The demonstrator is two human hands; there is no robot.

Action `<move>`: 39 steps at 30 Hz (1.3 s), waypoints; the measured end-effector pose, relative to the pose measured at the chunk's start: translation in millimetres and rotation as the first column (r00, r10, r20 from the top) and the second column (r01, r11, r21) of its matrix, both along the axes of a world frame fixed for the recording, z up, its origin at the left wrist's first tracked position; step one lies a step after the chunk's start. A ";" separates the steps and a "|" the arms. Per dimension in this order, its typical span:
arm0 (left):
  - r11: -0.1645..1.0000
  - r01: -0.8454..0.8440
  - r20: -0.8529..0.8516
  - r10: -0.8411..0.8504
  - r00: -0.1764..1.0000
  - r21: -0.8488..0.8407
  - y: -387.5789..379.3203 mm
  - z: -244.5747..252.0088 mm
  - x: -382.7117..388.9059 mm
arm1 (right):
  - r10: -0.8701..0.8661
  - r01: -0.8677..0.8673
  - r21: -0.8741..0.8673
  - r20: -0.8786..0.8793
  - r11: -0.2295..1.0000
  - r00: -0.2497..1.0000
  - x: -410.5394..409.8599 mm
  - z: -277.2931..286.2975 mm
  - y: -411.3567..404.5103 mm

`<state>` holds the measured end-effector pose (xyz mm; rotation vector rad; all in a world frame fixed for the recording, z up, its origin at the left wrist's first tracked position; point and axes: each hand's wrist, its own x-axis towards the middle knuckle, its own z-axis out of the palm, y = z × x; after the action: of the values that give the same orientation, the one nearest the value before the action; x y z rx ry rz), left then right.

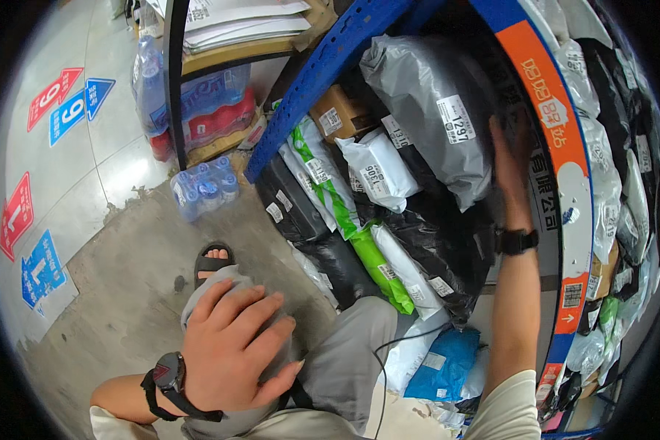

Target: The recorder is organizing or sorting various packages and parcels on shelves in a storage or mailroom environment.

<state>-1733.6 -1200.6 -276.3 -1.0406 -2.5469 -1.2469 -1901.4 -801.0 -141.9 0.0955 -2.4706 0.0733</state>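
Observation:
My left hand (236, 341) is held palm down above my bent knee, fingers spread, holding nothing. On the right, my right hand (509, 165) reaches into the shelf, beside the right edge of a large grey plastic parcel (426, 121). Its fingers are blurred and partly in shadow, so whether they grip the parcel cannot be told. Left of that parcel are a white plastic parcel (379, 170), a small cardboard box (338, 113) and a green-and-white parcel (322, 176). Below lie a bright green parcel (382, 269), a narrow white one (410, 275) and black parcels (445, 236).
A blue perforated metal upright (319, 82) crosses beside the parcels. Bottle packs stand at upper left, with a shrink-wrapped pack (204, 187) on the floor. An orange-and-blue shelf strip (561, 137) borders my right arm, more parcels beyond. A black cable (385, 368) hangs near my leg.

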 end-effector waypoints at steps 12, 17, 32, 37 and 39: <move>0.989 -0.103 0.034 0.107 0.994 -0.102 -24.2 12.6 2.2 | 0.264 -0.153 -0.270 0.443 0.951 0.857 -101.1 16.6 49.6; 0.997 -0.036 -0.004 0.036 0.999 -0.071 -4.1 19.4 -4.1 | 0.095 -0.057 -0.110 0.385 0.992 0.918 -73.6 15.3 83.7; 0.975 0.147 -0.159 -0.174 0.972 -0.166 51.4 13.1 50.1 | -0.234 0.442 -0.870 0.393 0.219 0.889 520.2 -257.4 90.5; 0.977 0.106 -0.136 -0.132 0.982 -0.184 45.9 -7.6 60.9 | -0.807 0.800 -0.594 0.512 -0.084 0.295 703.0 -332.1 169.8; 0.979 0.064 -0.035 -0.072 0.997 -0.191 9.6 -40.0 28.4 | -0.898 0.901 -0.430 0.417 -0.058 0.141 735.2 -335.0 205.3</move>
<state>-1705.2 -1191.0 -316.2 -1.1869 -2.6607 -0.9993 -1166.2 -595.7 -476.8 -1.8946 -1.8039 0.2778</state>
